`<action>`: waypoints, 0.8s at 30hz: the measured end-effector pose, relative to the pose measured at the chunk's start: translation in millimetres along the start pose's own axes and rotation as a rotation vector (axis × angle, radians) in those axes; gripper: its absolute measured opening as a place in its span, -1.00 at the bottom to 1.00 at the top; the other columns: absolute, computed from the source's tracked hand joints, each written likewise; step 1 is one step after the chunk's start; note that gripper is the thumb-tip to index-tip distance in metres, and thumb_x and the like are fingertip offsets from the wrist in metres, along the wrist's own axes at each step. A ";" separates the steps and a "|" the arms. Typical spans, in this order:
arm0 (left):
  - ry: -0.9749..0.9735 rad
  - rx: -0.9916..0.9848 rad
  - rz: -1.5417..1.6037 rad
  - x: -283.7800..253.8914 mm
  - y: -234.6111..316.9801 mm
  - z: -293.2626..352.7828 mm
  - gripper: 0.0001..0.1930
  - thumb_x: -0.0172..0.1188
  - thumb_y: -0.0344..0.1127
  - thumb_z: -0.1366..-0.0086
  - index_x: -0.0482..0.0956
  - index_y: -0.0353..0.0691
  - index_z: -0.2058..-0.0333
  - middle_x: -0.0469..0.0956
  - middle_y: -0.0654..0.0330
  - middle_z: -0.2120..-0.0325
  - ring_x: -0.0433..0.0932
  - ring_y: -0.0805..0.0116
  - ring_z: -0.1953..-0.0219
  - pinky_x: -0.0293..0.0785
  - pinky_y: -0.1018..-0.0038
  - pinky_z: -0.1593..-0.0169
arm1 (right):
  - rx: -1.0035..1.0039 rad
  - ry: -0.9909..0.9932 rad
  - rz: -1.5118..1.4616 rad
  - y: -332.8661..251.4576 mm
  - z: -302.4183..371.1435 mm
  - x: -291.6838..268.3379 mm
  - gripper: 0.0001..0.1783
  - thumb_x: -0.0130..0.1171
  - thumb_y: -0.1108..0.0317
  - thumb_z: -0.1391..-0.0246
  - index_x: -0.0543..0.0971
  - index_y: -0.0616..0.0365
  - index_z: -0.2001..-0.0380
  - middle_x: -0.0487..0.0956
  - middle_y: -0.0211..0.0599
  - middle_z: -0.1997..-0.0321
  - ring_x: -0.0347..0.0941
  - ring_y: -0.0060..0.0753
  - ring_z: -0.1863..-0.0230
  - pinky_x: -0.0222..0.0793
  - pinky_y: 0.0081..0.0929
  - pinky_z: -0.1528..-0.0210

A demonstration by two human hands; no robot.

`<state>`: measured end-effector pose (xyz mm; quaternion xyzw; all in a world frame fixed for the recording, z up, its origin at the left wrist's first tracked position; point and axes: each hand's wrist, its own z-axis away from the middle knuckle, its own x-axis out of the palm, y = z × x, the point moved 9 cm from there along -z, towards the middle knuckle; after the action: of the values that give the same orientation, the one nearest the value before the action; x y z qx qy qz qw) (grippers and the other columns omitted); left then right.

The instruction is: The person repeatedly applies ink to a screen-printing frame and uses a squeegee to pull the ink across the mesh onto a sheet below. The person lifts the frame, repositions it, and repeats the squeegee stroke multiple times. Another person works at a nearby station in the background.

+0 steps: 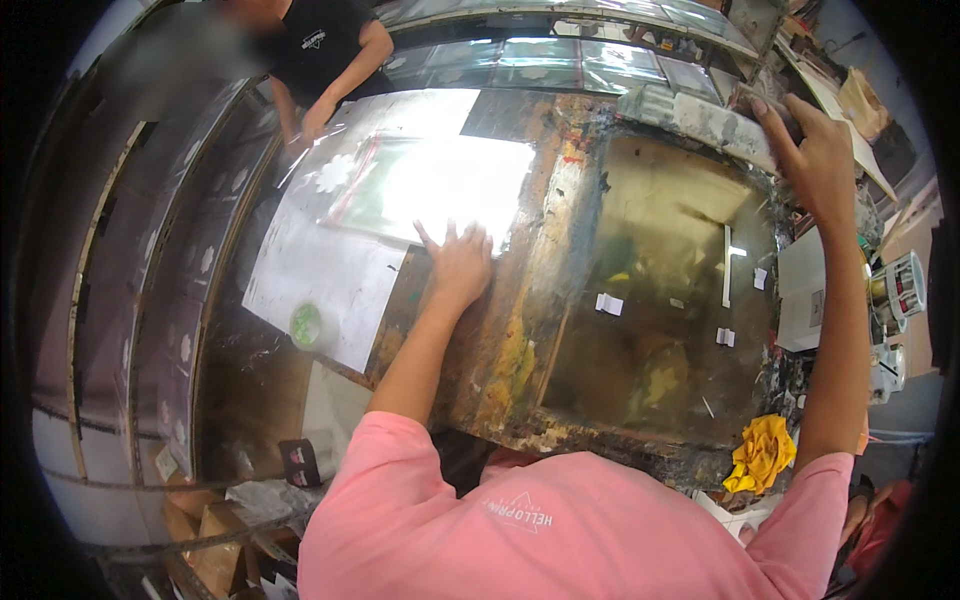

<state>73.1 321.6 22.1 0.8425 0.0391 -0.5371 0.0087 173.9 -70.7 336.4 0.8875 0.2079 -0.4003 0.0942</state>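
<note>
My left hand (462, 262) lies flat with fingers spread on the near edge of a shiny clear plastic sheet (400, 185), over white paper (320, 265). To its right is a paint-smeared wooden screen frame (545, 250) with an amber, see-through mesh (670, 290). Small white paper bits dot the mesh. My right hand (822, 165) reaches to the frame's far right corner, its fingers closed round a dark, worn block (768, 108). A pale, stained bar (700, 122) runs along the frame's far side.
A co-worker in a black shirt (325, 45) has hands near the paper's far left edge. A round green tape roll (306, 325) rests on the paper. A crumpled yellow cloth (760, 455) lies at the near right corner. Metal cans (895, 290) stand right; racks (140, 300) line the left.
</note>
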 end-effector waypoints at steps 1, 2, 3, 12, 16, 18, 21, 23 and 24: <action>-0.098 -0.040 0.008 7.3 -8.2 -4.5 -0.54 -0.17 -0.08 -0.64 0.59 -0.18 -0.21 0.62 0.08 -0.21 0.34 -0.06 -0.47 -0.40 -0.62 -0.46 | -0.006 0.029 -0.003 -0.1 0.6 -1.8 -0.32 0.15 -0.28 -0.31 0.68 0.24 0.33 0.65 0.06 0.39 0.54 0.18 0.30 0.33 -0.06 0.03; -0.276 -0.091 0.030 19.3 -16.7 -6.8 -0.53 -0.18 -0.08 -0.64 0.57 -0.19 -0.23 0.61 0.07 -0.22 0.32 -0.05 -0.49 -0.39 -0.62 -0.45 | 0.021 -0.015 0.017 3.0 1.1 2.5 -0.32 0.15 -0.29 -0.31 0.68 0.24 0.32 0.65 0.06 0.39 0.54 0.18 0.29 0.34 -0.06 0.03; -0.174 -0.113 0.119 5.7 -21.9 -17.1 -0.52 -0.18 -0.08 -0.63 0.56 -0.20 -0.25 0.60 0.05 -0.23 0.33 -0.05 -0.48 -0.38 -0.63 -0.45 | 0.012 -0.017 0.043 3.3 0.4 3.5 -0.31 0.13 -0.30 -0.30 0.71 0.23 0.26 0.66 0.07 0.36 0.56 0.19 0.26 0.35 -0.05 0.02; -0.587 -0.276 0.274 41.6 -39.5 -39.8 -0.46 -0.25 0.00 -0.64 0.53 0.00 -0.37 0.52 0.05 -0.35 0.30 -0.03 -0.50 -0.47 -0.53 -0.48 | 0.020 -0.033 -0.049 15.1 -9.4 7.2 -0.31 0.13 -0.28 -0.33 0.74 0.23 0.12 0.69 0.09 0.26 0.56 0.19 0.22 0.33 -0.06 -0.06; -0.484 -0.337 0.643 48.4 -72.4 -44.9 -0.51 -0.19 -0.10 -0.61 0.49 -0.04 -0.36 0.54 -0.02 -0.31 0.41 -0.05 -0.42 -0.27 -0.59 -0.46 | -0.061 0.039 0.015 9.7 -3.0 4.2 -0.29 0.13 -0.30 -0.33 0.74 0.23 0.07 0.71 0.05 0.22 0.57 0.16 0.18 0.34 -0.09 -0.09; -0.355 -0.419 1.061 26.2 -88.6 -61.6 -0.51 -0.21 -0.13 -0.61 0.51 -0.03 -0.35 0.55 0.01 -0.31 0.41 -0.05 -0.42 -0.27 -0.52 -0.49 | -0.070 0.053 0.032 10.2 -4.6 4.4 -0.29 0.12 -0.30 -0.34 0.73 0.23 0.06 0.71 0.05 0.22 0.57 0.16 0.18 0.33 -0.08 -0.10; -0.303 -0.151 0.679 -35.0 -72.8 -94.1 -0.49 -0.18 -0.04 -0.65 0.51 0.01 -0.40 0.52 -0.02 -0.35 0.47 -0.01 -0.40 0.05 0.09 -0.57 | -0.058 0.044 0.001 11.2 -10.6 3.3 -0.27 0.10 -0.32 -0.34 0.73 0.24 0.06 0.71 0.04 0.20 0.57 0.15 0.18 0.32 -0.09 -0.12; -0.452 0.006 0.322 -41.4 -22.3 -94.2 -0.46 -0.26 0.00 -0.67 0.53 -0.04 -0.36 0.59 -0.03 -0.25 0.49 -0.05 -0.37 -0.09 -0.24 -0.53 | -0.075 0.075 -0.019 7.2 -13.3 -2.6 -0.25 0.09 -0.33 -0.34 0.73 0.25 0.06 0.70 0.04 0.24 0.58 0.14 0.17 0.32 -0.09 -0.11; -0.459 0.123 0.162 -40.1 15.9 -89.8 -0.44 -0.30 0.03 -0.67 0.54 -0.06 -0.34 0.63 -0.03 -0.21 0.49 -0.08 -0.35 -0.15 -0.40 -0.52 | -0.080 0.087 -0.025 5.3 -13.5 -5.5 -0.24 0.09 -0.34 -0.34 0.73 0.26 0.07 0.70 0.04 0.25 0.58 0.13 0.17 0.32 -0.08 -0.10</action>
<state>138.7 308.5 95.9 0.6978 -0.0643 -0.7133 0.0089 182.0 -72.6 349.4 0.8969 0.2386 -0.3541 0.1156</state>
